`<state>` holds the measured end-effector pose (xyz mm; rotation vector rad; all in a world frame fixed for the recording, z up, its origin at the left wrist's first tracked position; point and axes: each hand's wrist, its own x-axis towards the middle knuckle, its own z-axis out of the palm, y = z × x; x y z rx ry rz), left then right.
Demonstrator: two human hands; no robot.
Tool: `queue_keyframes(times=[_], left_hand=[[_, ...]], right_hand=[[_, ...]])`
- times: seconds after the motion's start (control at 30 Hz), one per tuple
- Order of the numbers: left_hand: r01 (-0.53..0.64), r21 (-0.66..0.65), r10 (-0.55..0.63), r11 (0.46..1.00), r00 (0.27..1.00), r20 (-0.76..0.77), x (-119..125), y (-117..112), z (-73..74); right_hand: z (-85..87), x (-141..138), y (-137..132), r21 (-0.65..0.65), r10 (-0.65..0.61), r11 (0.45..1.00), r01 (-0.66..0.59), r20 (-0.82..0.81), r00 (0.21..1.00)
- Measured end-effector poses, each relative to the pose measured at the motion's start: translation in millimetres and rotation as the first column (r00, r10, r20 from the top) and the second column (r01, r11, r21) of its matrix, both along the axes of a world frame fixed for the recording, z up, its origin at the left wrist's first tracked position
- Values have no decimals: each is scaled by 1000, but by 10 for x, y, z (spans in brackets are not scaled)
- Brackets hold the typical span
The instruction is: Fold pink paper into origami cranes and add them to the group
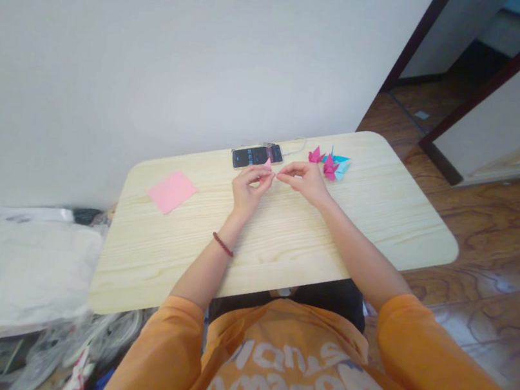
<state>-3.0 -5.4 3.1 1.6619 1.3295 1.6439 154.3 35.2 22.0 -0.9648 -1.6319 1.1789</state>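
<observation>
Logging from my remote post: left hand (249, 192) pinching pink paper (268, 165) above the table (280, 257); right hand (303, 182) closed beside it, hold unclear

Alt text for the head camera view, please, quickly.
The left hand and right hand pinch a small piece of pink paper over a light wooden table. Pink and blue origami cranes lie beyond the right hand, a smartphone beyond the left, and a pink paper square further left.
</observation>
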Motion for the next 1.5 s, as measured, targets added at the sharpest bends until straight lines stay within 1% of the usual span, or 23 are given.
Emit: queue_keyframes(times=[0.1,0.27,0.4,0.6,0.7,0.87,0.97,1.2,1.33,1.5], left_hand=[[11,-7,-11,1000,1000,25,10,-7,22],[24,-76,-20,997,998,62,21,-13,30],[32,-96,-25,995,997,70,16,-9,21],[40,-79,-34,996,997,73,1,5,7],[40,-72,-36,997,997,63,5,8,4],[31,-97,-27,995,999,39,20,-2,8],[39,-94,-34,995,998,61,24,-9,18],[33,-71,-25,997,994,107,14,18,-2],[44,-73,-36,996,993,108,7,25,-14],[66,-81,-57,995,993,104,6,12,13]], right_hand=[[5,4,-1,-46,24,999,-25,-23,999],[1,18,8,-49,35,998,-36,-25,999],[6,28,7,2,30,1000,-30,3,1000],[-21,25,21,82,17,996,-20,32,999],[-37,18,27,93,11,996,-15,40,999],[-40,6,18,102,23,994,-28,45,999],[-41,8,23,106,24,994,-30,50,998],[-55,27,68,116,-42,993,35,58,997],[-42,29,41,130,-35,991,28,55,998],[-49,32,38,158,-36,987,24,70,997]])
